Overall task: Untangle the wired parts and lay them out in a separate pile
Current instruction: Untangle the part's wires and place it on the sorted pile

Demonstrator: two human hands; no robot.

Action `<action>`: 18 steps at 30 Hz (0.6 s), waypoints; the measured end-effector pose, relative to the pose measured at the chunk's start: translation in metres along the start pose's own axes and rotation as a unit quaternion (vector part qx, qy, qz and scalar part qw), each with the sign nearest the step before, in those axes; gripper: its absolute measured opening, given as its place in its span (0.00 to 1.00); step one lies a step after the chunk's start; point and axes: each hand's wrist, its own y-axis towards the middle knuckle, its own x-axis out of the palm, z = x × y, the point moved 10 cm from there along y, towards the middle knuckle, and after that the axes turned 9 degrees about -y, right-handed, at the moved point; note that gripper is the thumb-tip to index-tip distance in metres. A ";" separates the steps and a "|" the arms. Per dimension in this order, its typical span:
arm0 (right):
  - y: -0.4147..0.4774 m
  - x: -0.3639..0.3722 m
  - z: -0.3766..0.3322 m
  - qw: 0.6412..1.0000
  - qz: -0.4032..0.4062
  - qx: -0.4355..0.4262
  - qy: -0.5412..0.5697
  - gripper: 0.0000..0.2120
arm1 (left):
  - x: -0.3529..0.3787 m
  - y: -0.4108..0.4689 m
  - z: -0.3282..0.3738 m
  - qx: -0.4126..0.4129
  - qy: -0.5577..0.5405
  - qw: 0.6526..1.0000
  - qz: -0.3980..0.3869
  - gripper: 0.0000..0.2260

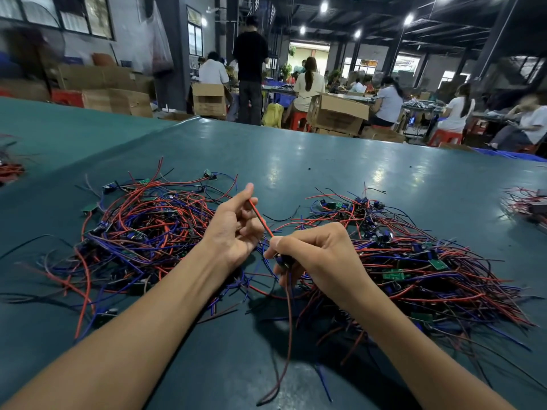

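Two heaps of small circuit boards with red, blue and black wires lie on the green table [310, 161]: a left pile [142, 229] and a right pile [414, 258]. Between them my left hand [233, 229] pinches the upper end of a red wire [260, 216]. My right hand [313, 255] grips a small dark wired part [284, 259] at the wire's lower end. More wires hang from that part toward the table's near edge. Both hands are raised a little above the table.
More wire bundles lie at the far left edge [10, 170] and far right edge [527, 202] of the table. Behind the table, several people sit or stand among cardboard boxes [337, 113] and red stools.
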 end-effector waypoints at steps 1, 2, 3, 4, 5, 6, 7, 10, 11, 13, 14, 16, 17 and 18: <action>0.000 -0.001 0.001 1.000 0.006 0.005 0.011 0.11 | 0.002 0.001 -0.002 -0.012 -0.020 1.000 -0.010 0.17; -0.001 -0.003 0.003 1.000 0.013 0.009 0.023 0.10 | 0.002 0.000 -0.004 -0.025 -0.042 0.999 -0.018 0.18; 0.000 -0.005 0.004 0.999 0.021 0.012 0.034 0.10 | 0.004 0.000 -0.005 -0.039 -0.063 0.997 -0.029 0.20; 0.001 -0.008 0.006 0.998 0.033 0.014 0.046 0.10 | 0.007 -0.002 -0.008 -0.057 -0.078 0.994 -0.044 0.23; 0.001 -0.012 0.007 0.997 0.049 0.016 0.060 0.11 | 0.012 -0.005 -0.012 -0.075 -0.077 0.992 -0.064 0.26; 0.002 -0.016 0.008 0.995 0.069 0.016 0.071 0.11 | 0.016 -0.009 -0.016 -0.085 -0.052 0.992 -0.082 0.27; 0.002 -0.023 0.008 0.992 0.097 0.011 0.076 0.11 | 0.020 -0.012 -0.019 -0.082 0.000 0.992 -0.097 0.28; -0.001 -0.051 0.010 0.977 0.210 -0.003 0.035 0.09 | 0.034 -0.024 -0.034 -0.053 0.235 0.956 -0.165 0.26; -0.001 -0.059 0.012 0.971 0.237 0.002 0.028 0.08 | 0.039 -0.029 -0.042 -0.055 0.295 0.934 -0.192 0.23; 0.001 -0.069 0.020 0.965 0.258 0.024 0.036 0.07 | 0.044 -0.037 -0.052 -0.062 0.337 0.911 -0.230 0.18; 0.002 -0.071 0.024 0.965 0.256 0.036 0.041 0.07 | 0.046 -0.039 -0.054 -0.060 0.330 0.910 -0.242 0.16; 0.005 -0.068 0.028 0.969 0.234 0.050 0.061 0.08 | 0.048 -0.041 -0.053 -0.047 0.329 0.908 -0.257 0.13; 0.006 -0.064 0.028 0.972 0.217 0.052 0.074 0.09 | 0.049 -0.043 -0.053 -0.040 0.338 0.903 -0.263 0.12; 0.007 -0.059 0.028 0.974 0.199 0.056 0.088 0.09 | 0.050 -0.044 -0.053 -0.034 0.347 0.898 -0.270 0.10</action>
